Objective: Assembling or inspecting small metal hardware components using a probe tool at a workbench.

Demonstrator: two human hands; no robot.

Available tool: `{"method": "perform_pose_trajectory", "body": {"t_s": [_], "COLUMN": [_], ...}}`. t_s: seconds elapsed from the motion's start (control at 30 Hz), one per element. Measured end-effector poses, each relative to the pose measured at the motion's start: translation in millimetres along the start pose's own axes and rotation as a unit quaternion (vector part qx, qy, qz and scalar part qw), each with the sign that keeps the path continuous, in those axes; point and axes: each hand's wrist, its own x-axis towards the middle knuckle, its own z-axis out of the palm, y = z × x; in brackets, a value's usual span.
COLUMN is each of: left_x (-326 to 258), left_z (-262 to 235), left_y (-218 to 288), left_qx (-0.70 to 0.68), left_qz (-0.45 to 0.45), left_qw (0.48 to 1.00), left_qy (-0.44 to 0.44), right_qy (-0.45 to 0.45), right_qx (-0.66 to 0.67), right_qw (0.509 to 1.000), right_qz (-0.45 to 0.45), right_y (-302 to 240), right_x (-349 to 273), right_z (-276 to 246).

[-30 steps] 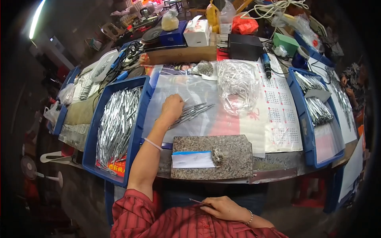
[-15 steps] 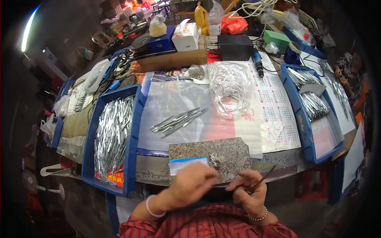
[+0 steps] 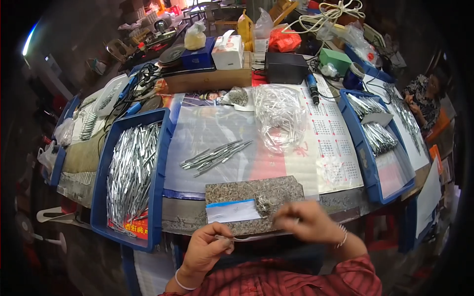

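My left hand (image 3: 210, 250) is closed near the table's front edge, its thumb and fingers pinching a slim silvery metal piece (image 3: 238, 240) that points to the right. Over the right part of a speckled stone slab (image 3: 232, 189) is my right hand (image 3: 308, 223), fingers bent together; whatever they hold is hidden. Just left of those fingertips lies a small heap of tiny metal parts (image 3: 265, 206). Beside the heap is a white strip with a blue edge (image 3: 231, 212). Beyond the slab, several slim metal pieces (image 3: 215, 157) rest on a clear plastic sheet (image 3: 192, 128).
A blue tray (image 3: 159, 172) full of slim metal pieces stands at left. Another blue tray (image 3: 363, 148) with bundles is at right. A plastic bag of white tubes (image 3: 280, 116), a black box (image 3: 286, 68) and a blue hand tool (image 3: 312, 89) lie farther back. A person (image 3: 424, 101) sits at far right.
My left hand has drawn back from the slab toward me and now holds the slim metal piece. My right hand, which held a slim piece earlier, has moved up over the slab.
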Motion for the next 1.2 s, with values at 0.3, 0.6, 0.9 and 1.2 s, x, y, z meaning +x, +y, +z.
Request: {"method": "perform_pose_trajectory", "body": {"t_s": [0.3,0.6,0.9,1.2], "left_x": [-15.9,-24.0,-12.0,15.7], "left_z": [-19.7,-22.2,-17.9,0.2], "left_y": [1.3,1.6,-9.8,-22.1], "left_qx": [-0.025,-0.002,0.031,0.0], "left_qz": [0.103,0.153,0.095,0.037], "left_qw": [0.994,0.985,0.989,0.996], "left_qy": [0.033,0.08,0.104,0.077], "right_qy": [0.11,0.093,0.126,0.044], "right_qx": [-0.317,-0.396,-0.303,-0.12], "right_qw": [0.934,0.902,0.944,0.99], "right_qz": [0.125,0.149,0.038,-0.054], "right_y": [129.7,129.0,21.6,-8.1], "right_x": [141.7,153.2,63.6,-17.8], "right_z": [-61.3,-59.2,-55.8,42.9]}}
